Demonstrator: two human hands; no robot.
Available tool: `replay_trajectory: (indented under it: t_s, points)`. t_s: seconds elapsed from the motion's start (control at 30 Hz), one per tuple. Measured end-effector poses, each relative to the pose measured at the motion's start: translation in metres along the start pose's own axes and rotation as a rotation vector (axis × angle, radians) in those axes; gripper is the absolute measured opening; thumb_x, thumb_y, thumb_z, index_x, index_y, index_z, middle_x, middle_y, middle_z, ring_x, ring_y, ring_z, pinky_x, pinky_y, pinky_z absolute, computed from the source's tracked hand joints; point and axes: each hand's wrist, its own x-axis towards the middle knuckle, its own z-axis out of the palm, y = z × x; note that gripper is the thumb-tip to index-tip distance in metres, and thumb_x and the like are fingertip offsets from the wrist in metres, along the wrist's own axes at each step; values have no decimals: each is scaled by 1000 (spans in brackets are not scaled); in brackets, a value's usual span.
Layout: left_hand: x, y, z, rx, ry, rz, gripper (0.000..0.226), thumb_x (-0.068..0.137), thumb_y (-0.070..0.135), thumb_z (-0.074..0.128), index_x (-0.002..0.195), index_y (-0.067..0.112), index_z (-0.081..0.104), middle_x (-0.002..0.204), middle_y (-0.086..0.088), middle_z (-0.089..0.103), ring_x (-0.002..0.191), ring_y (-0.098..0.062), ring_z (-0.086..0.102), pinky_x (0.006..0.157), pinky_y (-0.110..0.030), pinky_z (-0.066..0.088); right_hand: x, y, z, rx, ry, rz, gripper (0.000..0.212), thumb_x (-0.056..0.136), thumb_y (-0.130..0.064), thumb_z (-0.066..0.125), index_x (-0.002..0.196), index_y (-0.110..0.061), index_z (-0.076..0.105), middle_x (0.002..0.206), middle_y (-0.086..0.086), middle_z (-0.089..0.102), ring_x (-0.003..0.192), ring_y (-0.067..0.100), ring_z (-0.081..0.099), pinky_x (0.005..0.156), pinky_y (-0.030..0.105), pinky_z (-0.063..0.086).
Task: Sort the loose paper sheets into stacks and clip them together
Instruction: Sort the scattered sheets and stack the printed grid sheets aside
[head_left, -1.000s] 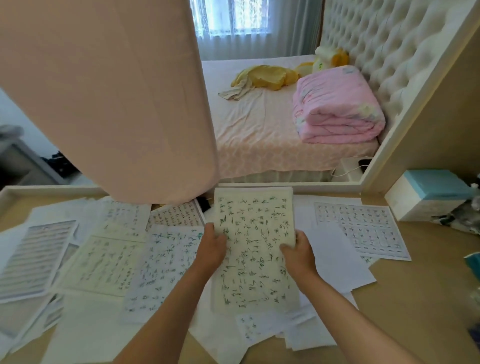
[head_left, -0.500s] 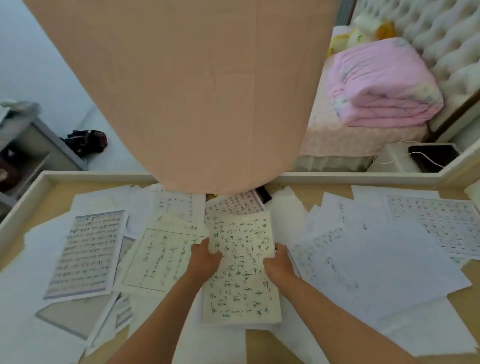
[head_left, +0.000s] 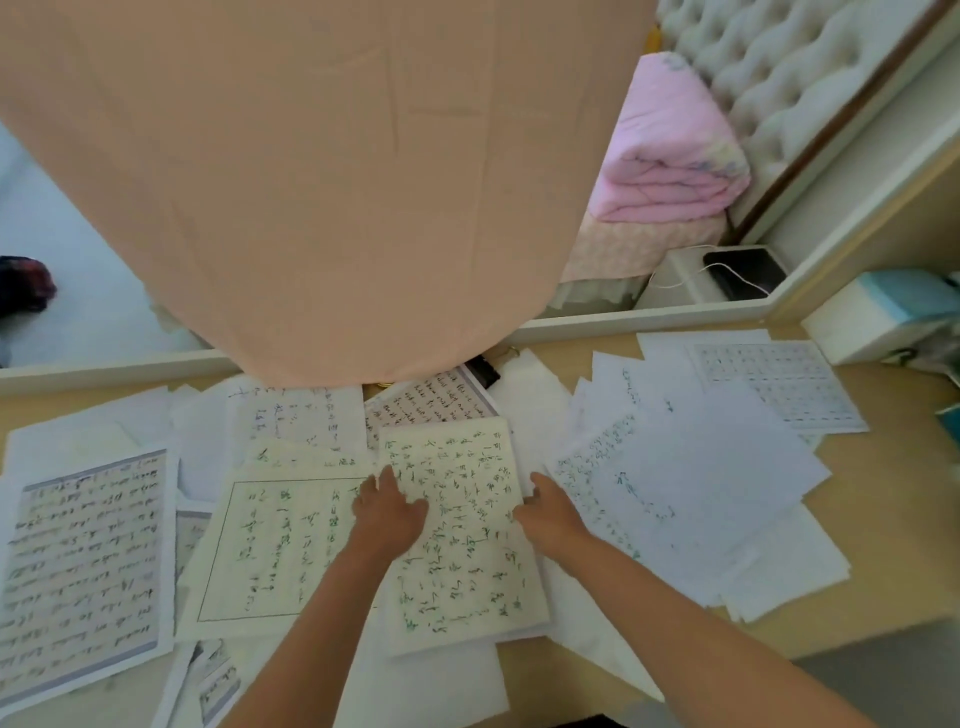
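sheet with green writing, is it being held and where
The sheet has the left hand on its left edge and the right hand at its right edge; whether either grips it cannot be told.

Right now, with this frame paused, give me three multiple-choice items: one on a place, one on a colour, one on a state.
1. Where does the bordered sheet lie relative to the handwritten sheet that the left hand and right hand touch?
A. to its left
B. to its right
C. on the floor

2. What colour is the folded quilt on the bed?
A. blue
B. pink
C. green

3. How is the handwritten sheet?
A. rolled into a tube
B. torn in two
C. spread out on the paper pile

Answers:
1 A: the bordered sheet sits left of it, beside the left hand.
2 B: the folded quilt is plainly pink.
3 C: it lies whole and unrolled, with the left hand on it and the right hand at its right edge.
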Motion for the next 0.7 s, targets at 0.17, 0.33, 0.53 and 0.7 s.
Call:
replay_trajectory:
  t_s: [0.17,0.33,0.53,0.7]
  points:
    - [-2,70,17,-110,76,264,49,97,25,54,144,16,42,144,-11,45,125,-29,49,98,-42,45,0,35,-82,7,163,-28,46,97,-14,51,142,-22,46,144,3,49,126,20,51,97,31,47]
    - [3,132,87,67,-141,417,52,99,25,51,149,19,36,150,-4,43,137,-23,41,109,-36,37,15,99,-164,-169,195,83,48,94,-21,54,141,-21,47,147,6,40,120,26,54,93,37,52]
    - [12,165,151,334,-126,305,70,96,17,55,155,10,17,157,-13,23,144,-33,23,115,-41,29,51,142,-226,-472,168,39,68,95,-32,50,156,-31,20,163,4,13,146,30,17,115,50,29]
    - [5,181,173,239,-10,126,53,90,15,62,139,14,40,128,-11,50,111,-28,54,86,-36,51,70,162,-239,-698,10,-137,64,97,-40,41,155,-38,14,166,-2,-8,152,27,-5,117,59,13]
